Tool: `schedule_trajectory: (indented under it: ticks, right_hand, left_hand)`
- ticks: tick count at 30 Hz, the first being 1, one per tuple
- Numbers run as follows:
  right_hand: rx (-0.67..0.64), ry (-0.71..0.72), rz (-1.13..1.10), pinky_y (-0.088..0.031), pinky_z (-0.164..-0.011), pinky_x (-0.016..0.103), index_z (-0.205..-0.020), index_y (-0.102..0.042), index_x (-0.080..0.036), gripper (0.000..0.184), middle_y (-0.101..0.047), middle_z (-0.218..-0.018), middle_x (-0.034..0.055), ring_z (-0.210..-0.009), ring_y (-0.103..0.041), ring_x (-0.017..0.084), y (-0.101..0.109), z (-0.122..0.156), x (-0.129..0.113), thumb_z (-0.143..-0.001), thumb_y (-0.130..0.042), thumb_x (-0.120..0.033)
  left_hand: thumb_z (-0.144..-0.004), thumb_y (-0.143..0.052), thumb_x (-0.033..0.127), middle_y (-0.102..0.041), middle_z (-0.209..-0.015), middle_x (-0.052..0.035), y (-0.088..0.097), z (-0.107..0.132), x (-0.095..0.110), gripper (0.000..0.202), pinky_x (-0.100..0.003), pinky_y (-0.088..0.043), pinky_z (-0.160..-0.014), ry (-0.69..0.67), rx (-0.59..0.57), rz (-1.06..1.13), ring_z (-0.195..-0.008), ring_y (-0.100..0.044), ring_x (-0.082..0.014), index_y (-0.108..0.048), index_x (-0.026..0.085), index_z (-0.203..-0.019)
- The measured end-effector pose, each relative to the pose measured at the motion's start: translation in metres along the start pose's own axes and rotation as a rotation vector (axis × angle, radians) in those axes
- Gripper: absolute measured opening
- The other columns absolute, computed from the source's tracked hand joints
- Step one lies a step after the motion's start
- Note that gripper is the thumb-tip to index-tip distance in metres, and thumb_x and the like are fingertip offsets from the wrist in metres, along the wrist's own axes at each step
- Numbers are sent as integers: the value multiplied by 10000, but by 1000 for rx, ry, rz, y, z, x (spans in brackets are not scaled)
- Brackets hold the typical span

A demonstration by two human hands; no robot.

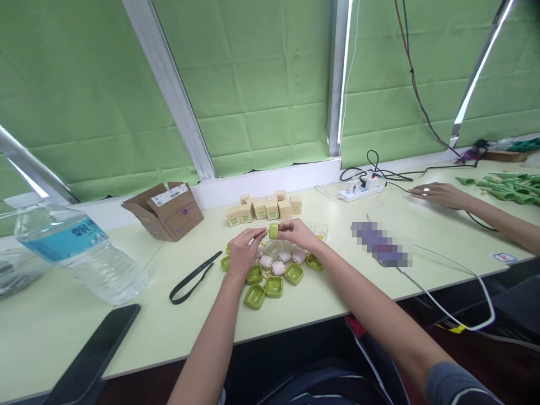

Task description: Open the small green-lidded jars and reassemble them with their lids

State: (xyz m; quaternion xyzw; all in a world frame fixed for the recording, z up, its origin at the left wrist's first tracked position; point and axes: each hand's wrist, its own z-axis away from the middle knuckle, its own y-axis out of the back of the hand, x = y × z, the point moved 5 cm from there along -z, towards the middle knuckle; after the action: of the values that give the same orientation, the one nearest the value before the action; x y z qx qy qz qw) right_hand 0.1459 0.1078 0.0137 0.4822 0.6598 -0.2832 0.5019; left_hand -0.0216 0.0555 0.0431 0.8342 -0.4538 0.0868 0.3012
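Both hands meet over a cluster of small parts on the table. Between the finger and thumb of my right hand (296, 232) is a small green plastic cup (274, 230), raised above the other parts. My left hand (244, 246) pinches something tiny against the cup's left side; its kind is too small to tell. Below the hands lie several open green square cups (274, 287) and several pale pink pieces (278, 268). Some clear pieces (320, 231) stand behind my right hand, partly hidden by it.
Small beige blocks (272, 209) stand behind the parts. A cardboard box (175, 211), water bottle (84, 247), black strap (189, 284) and phone (95, 351) are at left. Right: a power strip (360, 189), white cable (442, 304), another person's hand (439, 194) and green cones (512, 185).
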Motion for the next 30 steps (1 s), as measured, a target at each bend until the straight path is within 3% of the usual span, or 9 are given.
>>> schedule_trajectory:
  ticks: [14, 21, 27, 30]
  right_hand:
    - [-75, 2, 106, -494, -705, 279, -809, -728, -139, 219, -704, -781, 21, -718, -620, 164, -3, 2, 5, -718, -722, -338]
    - [-41, 32, 199, -487, -711, 269, -794, -719, -143, 197, -700, -804, 25, -729, -606, 158, -2, 1, 6, -739, -699, -332]
    - [-21, 55, 92, -484, -706, 276, -877, -730, -141, 279, -711, -832, 35, -751, -619, 170, -5, -1, 2, -755, -706, -391]
    - [-3, 70, 86, -472, -698, 269, -882, -726, -140, 281, -708, -813, 26, -747, -615, 164, -3, -1, 1, -758, -704, -391]
  left_hand:
    - [-943, -550, 261, -730, -916, -61, -8, 1, -3, 199, -307, -545, -791, -89, -185, -50, -856, -680, -174, -740, 213, -980]
    - [-908, -615, 256, -745, -881, -48, -9, 2, -3, 154, -291, -553, -772, -45, -103, 11, -816, -692, -164, -760, 210, -925]
    - [-926, -594, 290, -741, -995, -52, -8, 1, -7, 213, -322, -556, -846, -17, -90, 23, -916, -694, -182, -750, 242, -1063]
    - [-895, -643, 320, -710, -1091, -62, -8, 1, -8, 277, -332, -563, -847, -19, -128, 41, -873, -688, -171, -711, 248, -1154]
